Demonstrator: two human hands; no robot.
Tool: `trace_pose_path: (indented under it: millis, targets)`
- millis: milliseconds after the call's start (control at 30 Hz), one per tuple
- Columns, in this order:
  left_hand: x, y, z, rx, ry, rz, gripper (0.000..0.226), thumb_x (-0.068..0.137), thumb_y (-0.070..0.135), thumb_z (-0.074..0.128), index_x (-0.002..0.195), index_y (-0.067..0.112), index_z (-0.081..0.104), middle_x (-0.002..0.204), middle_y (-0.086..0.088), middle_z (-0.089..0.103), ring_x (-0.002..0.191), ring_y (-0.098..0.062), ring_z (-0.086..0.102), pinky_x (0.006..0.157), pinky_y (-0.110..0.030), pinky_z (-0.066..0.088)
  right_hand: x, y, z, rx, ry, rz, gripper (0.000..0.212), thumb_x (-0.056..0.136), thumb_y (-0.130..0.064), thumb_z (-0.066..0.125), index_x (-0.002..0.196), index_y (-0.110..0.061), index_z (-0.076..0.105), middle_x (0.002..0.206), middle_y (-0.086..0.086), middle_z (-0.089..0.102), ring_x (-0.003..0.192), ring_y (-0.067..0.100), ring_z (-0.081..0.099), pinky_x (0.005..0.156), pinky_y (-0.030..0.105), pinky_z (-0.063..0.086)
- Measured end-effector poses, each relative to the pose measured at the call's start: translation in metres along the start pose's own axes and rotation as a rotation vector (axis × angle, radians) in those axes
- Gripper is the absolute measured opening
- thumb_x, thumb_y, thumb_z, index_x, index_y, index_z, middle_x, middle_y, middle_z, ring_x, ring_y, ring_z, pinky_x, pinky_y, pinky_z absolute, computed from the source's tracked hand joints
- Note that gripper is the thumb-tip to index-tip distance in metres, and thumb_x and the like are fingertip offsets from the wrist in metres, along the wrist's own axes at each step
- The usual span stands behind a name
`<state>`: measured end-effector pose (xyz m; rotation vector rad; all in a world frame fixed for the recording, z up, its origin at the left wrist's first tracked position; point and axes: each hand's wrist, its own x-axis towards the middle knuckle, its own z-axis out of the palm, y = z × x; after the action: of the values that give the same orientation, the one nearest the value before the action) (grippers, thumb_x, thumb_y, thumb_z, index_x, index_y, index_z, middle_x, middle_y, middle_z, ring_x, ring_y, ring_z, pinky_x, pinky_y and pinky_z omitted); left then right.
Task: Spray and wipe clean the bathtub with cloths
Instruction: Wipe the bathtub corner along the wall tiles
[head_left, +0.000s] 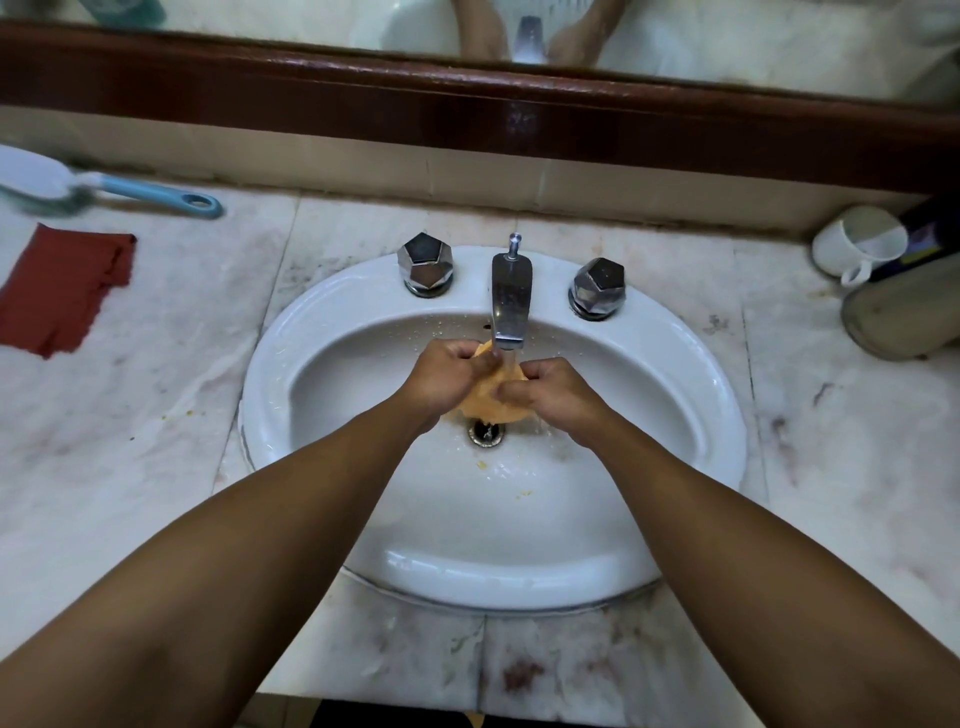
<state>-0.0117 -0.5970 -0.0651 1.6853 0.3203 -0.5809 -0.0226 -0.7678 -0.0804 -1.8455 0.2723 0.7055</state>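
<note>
Both hands hold a wet orange cloth (485, 397) under the chrome tap (510, 299), over the white sink (701, 384). My left hand (444, 376) grips its left side with curled fingers. My right hand (550, 395) grips its right side the same way. Water runs from the spout onto the cloth and down toward the drain (487, 433). Most of the cloth is hidden between the hands. A red cloth (62, 288) lies flat on the marble counter at the far left. No bathtub is in view.
Two faceted chrome knobs (426, 262) (598, 286) flank the tap. A blue-handled brush (156, 196) lies at the back left of the counter. A white mug (857, 244) and a tin container (904, 317) stand at the right. A dark wooden mirror frame (467, 104) runs along the back.
</note>
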Motion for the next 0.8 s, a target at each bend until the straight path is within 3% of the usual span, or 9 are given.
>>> trace_pose_path:
  millis: [100,167,233,300,400,633,733,800]
  targets:
    - [0.001,0.0,0.004,0.003,-0.008,-0.006,0.017,0.097,0.023,0.068,0.098,0.009,0.077,0.085,-0.004,0.076,0.068,-0.011,0.066,0.063,-0.023,0.053,0.001,-0.001,0.0,-0.127,0.005,0.052,0.018,0.071,-0.026,0.079,0.088,-0.021,0.077,0.08,-0.001,0.072,0.077,0.018,0.066,0.073,0.033,0.048]
    - [0.0,0.001,0.005,-0.004,0.002,-0.014,0.014,0.096,0.023,0.069,0.093,0.012,0.077,0.082,-0.002,0.075,0.068,-0.01,0.066,0.064,-0.024,0.053,0.002,0.001,0.001,-0.247,-0.016,0.06,0.031,0.057,-0.034,0.077,0.087,-0.029,0.072,0.087,-0.002,0.074,0.089,0.024,0.067,0.09,0.042,0.05]
    - [0.001,0.001,0.004,-0.009,0.009,-0.025,0.012,0.095,0.024,0.07,0.089,0.016,0.077,0.078,0.002,0.075,0.067,-0.01,0.067,0.064,-0.025,0.052,0.002,0.004,0.0,-0.254,-0.054,0.042,0.042,0.05,-0.041,0.081,0.091,-0.033,0.072,0.091,-0.006,0.075,0.093,0.023,0.069,0.096,0.048,0.051]
    - [0.001,0.0,0.0,0.006,0.003,-0.026,0.013,0.096,0.025,0.069,0.091,0.017,0.077,0.077,0.003,0.075,0.065,-0.009,0.066,0.063,-0.025,0.051,0.002,0.006,-0.002,-0.174,-0.061,0.024,0.042,0.06,-0.048,0.087,0.094,-0.027,0.074,0.089,-0.009,0.076,0.088,0.015,0.07,0.087,0.04,0.054]
    - [0.001,-0.001,-0.004,-0.008,0.005,-0.029,0.014,0.097,0.024,0.068,0.093,0.015,0.077,0.078,0.002,0.074,0.064,-0.007,0.065,0.061,-0.022,0.052,0.004,0.008,-0.001,-0.155,0.009,-0.05,0.034,0.081,-0.05,0.08,0.078,-0.02,0.066,0.067,-0.012,0.062,0.066,0.012,0.056,0.065,0.034,0.039]
    - [0.001,-0.008,-0.015,-0.009,0.072,-0.022,0.024,0.095,0.031,0.07,0.099,0.009,0.077,0.084,-0.001,0.075,0.069,-0.007,0.065,0.063,-0.02,0.052,0.003,0.002,-0.009,-0.475,-0.035,-0.138,0.016,0.091,-0.032,0.072,0.077,-0.024,0.068,0.073,-0.005,0.065,0.071,0.016,0.06,0.065,0.032,0.04]
    - [0.002,-0.017,-0.023,0.063,0.126,-0.003,0.025,0.098,0.03,0.067,0.103,0.008,0.075,0.094,-0.006,0.074,0.079,-0.013,0.064,0.069,-0.024,0.048,0.001,0.0,-0.007,-0.298,-0.04,-0.1,0.02,0.091,-0.033,0.071,0.087,-0.014,0.073,0.077,0.003,0.068,0.07,0.014,0.058,0.068,0.032,0.041]
    - [0.004,-0.022,-0.028,0.094,0.131,0.026,0.02,0.098,0.023,0.066,0.109,0.007,0.07,0.095,-0.008,0.071,0.084,-0.017,0.063,0.071,-0.026,0.048,-0.001,-0.004,-0.001,-0.145,-0.04,-0.086,0.035,0.085,-0.041,0.073,0.096,-0.008,0.073,0.083,0.007,0.07,0.075,0.016,0.061,0.073,0.035,0.043]
